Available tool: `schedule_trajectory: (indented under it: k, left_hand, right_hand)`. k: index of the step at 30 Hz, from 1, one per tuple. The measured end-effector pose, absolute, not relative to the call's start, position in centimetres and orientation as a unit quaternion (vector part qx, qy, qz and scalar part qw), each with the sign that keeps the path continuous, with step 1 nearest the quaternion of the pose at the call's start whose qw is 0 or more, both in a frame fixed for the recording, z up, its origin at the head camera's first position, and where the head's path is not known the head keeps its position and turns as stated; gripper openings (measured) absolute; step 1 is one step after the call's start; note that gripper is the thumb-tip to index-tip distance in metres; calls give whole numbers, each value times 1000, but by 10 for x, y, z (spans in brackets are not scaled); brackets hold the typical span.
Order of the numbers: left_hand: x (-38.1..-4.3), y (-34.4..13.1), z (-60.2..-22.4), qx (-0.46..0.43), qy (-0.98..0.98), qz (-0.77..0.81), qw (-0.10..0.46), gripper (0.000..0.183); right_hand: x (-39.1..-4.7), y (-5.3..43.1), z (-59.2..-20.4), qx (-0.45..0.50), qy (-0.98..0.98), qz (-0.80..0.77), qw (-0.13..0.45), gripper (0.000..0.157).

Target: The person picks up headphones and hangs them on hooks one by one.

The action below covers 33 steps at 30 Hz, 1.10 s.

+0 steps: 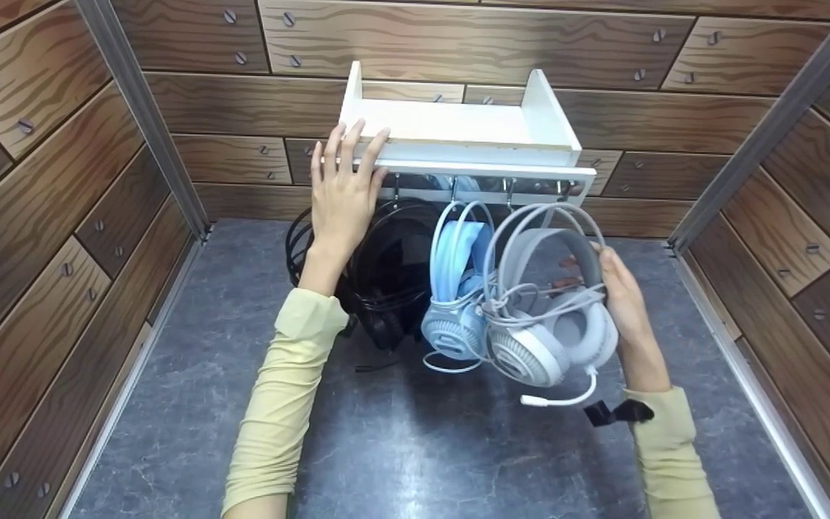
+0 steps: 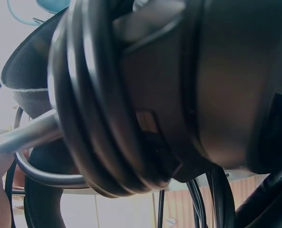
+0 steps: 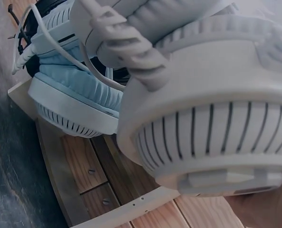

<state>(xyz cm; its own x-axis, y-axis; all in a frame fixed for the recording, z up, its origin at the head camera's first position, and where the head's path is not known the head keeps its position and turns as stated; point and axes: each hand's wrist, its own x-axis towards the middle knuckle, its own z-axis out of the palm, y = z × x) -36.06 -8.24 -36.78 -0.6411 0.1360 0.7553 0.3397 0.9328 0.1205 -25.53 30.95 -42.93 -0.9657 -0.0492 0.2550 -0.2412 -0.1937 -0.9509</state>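
Note:
My left hand (image 1: 343,194) rests on the left end of a white shelf rack (image 1: 458,122), fingers spread over its front edge. Below that hand hang black headphones (image 1: 393,267), whose dark ear cup (image 2: 226,85) and coiled cable fill the left wrist view. Light blue headphones (image 1: 451,331) hang from a hook in the middle. At the right, my right hand (image 1: 624,303) grips a white-and-grey headset (image 1: 530,353) by its outer side, with some fingers hidden behind it. Its cable is looped across the band, and its microphone (image 1: 545,401) points left. Whether its band touches a hook, I cannot tell.
Metal hooks (image 1: 509,189) line the underside of the rack's rail. A dark grey marbled surface (image 1: 400,447) spreads below, bordered by wood-patterned walls (image 1: 55,209) and metal corner posts (image 1: 145,108). A black strap (image 1: 620,412) sits at my right sleeve.

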Motion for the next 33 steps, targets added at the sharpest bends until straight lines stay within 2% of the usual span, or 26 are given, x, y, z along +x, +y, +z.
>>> schedule_trajectory:
  k: [10,18,25,33]
  left_hand:
    - [-360,-83,-367,-137,-895,-135,403,48]
    - [-360,-82,-367,-134,-897,-133,401,49]
    - [-360,-82,-367,-135,-896,-133,403,48]
    - [-360,-82,-368,-132,-898,-129,400,49]
  right_hand:
    - [-278,302,-428,127,-625,770,-5,38]
    - [-295,309,-434,90,-649,755,-19,38]
    - [-309,317,-438,68,-682,728,-9,56]
    - [-313,314,-448,53,-702,710,7,68]
